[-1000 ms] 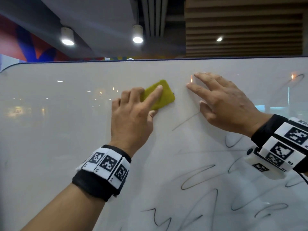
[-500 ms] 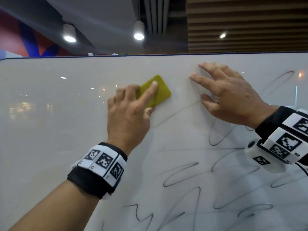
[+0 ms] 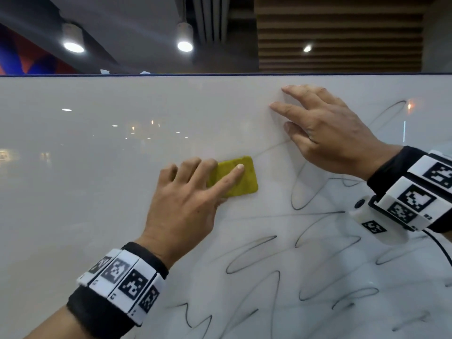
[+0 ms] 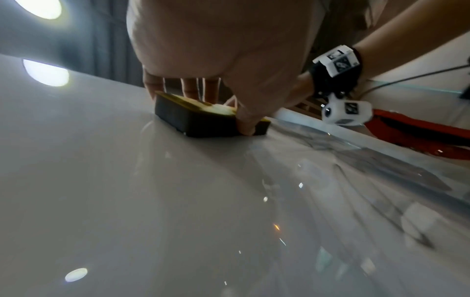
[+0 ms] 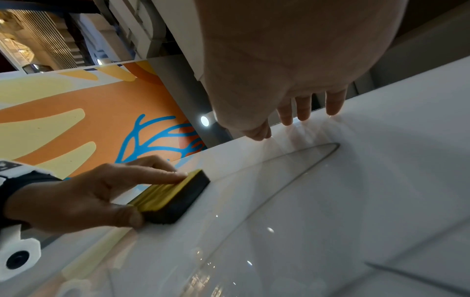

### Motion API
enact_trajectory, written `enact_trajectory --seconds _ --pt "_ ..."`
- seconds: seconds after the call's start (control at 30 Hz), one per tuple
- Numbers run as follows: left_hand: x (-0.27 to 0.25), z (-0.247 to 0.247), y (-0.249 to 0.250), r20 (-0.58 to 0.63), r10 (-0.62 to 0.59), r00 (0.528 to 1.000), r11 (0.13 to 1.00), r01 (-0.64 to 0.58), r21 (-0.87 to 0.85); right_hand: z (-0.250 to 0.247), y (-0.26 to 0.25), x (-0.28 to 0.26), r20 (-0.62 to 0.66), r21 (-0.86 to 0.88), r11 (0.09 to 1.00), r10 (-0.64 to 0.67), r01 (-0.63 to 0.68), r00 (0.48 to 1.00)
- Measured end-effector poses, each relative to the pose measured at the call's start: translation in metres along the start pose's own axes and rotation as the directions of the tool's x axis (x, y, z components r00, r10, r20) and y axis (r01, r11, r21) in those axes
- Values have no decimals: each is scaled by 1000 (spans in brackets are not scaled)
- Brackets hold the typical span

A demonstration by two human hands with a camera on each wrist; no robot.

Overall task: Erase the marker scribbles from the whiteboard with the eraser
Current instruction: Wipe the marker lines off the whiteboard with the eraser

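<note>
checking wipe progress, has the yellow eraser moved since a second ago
Yes. The yellow rectangular eraser has slid down the white whiteboard, farther below its top edge and below the right hand.

Each of my bare forearms wears a black wristband (image 3: 102, 311) carrying white blocks printed with black square codes (image 3: 122, 275). My right wrist's white camera housing (image 3: 376, 221) trails a thin black cable (image 3: 440, 250).

Yellow eraser (image 3: 241, 178) flat on scribbled whiteboard (image 3: 97, 192)
</note>
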State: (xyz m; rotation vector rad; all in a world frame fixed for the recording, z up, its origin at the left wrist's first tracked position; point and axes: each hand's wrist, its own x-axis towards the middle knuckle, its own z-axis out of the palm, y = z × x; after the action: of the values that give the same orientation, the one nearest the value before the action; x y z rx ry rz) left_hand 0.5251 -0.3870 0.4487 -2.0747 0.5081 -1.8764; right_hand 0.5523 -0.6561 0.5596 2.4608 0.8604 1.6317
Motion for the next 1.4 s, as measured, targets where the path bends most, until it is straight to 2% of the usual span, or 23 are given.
enact_trajectory --seconds 0.07,0.13,0.17,0.2,0.27,0.33,0.37,0.43,0.53,0.57,0.63,0.7,0.77,0.83,0.9,0.97,1.03,1.07,1.1,1.17,1.23,1.33,1.4 --pt "8 2 -8 -25 -179 984 984 179 -18 -4 -1 1 15 -1 1000 8 -8 1000" --pt "19 3 -11 -43 -375 926 926 372 -68 -6 -3 1 35 4 1000 22 -22 999" --pt "20 3 -8 -47 -389 920 920 385 -74 -7 -3 0 44 3 1000 29 -29 999" --pt "16 5 -1 -49 -335 941 941 331 -76 -8 -3 0 50 3 999 32 -33 998" --pt "-6 8 18 -27 -108 994 991 105 -81 -9 -4 0 53 8 999 32 -32 998" --pt "-33 7 30 27 78 997 995 -76 -72 -9 -6 -2 64 9 999 33 -34 997" --pt "-41 6 31 52 110 993 992 -107 -60 -8 -6 -4 71 5 999 32 -33 997" --pt "-37 5 26 50 49 998 998 -47 -40 -8 -3 -7 69 -8 1000 15 -15 998" --pt "5 -4 8 26 -234 972 968 236 -90 -8 -1 -7 63 -13 1000 -6 7 998" --pt "16 -5 3 36 -275 961 956 277 -91 -7 -1 -8 60 -17 1000 -10 11 998" --pt "15 -3 5 59 -224 973 971 228 -66 -3 -5 -9 66 -17 999 -34 36 997" --pt "-16 2 20 77 -35 996 997 40 -62 2 -10 -13 77 -4 998 -64 64 995" --pt "-60 5 40 136 174 975 983 -164 -84 6 -15 -17 75 2 996 -91 91 993" --pt "-88 4 51 184 275 944 961 -264 -82 9 -19 -20 69 -7 993 -114 115 991" --pt "-84 4 45 170 263 950 965 -260 -42 10 -21 -18 70 -9 993 -117 118 991" --pt "-61 3 33 98 74 992 997 -73 -17 8 -21 -15 67 10 995 -104 104 992" --pt "-41 2 23 26 -156 987 987 157 -19 6 -21 -13 48 39 996 -86 84 995" --pt "-40 3 25 12 -190 982 981 190 -23 7 -22 -14 45 48 996 -82 79 996" --pt "-47 5 31 5 -147 989 989 147 -29 8 -23 -15 50 49 995 -84 82 995" --pt "-76 10 49 50 56 997 997 -54 -57 11 -27 -19 61 42 995 -98 96 993" --pt "-106 11 62 119 220 968 973 -210 -95 14 -31 -24 71 32 993 -114 112 991" --pt "-109 10 53 159 298 941 954 -288 -84 16 -34 -26 70 21 990 -140 139 988" --pt "-87 5 41 117 222 968 975 -218 -46 15 -35 -22 69 28 990 -138 136 988"
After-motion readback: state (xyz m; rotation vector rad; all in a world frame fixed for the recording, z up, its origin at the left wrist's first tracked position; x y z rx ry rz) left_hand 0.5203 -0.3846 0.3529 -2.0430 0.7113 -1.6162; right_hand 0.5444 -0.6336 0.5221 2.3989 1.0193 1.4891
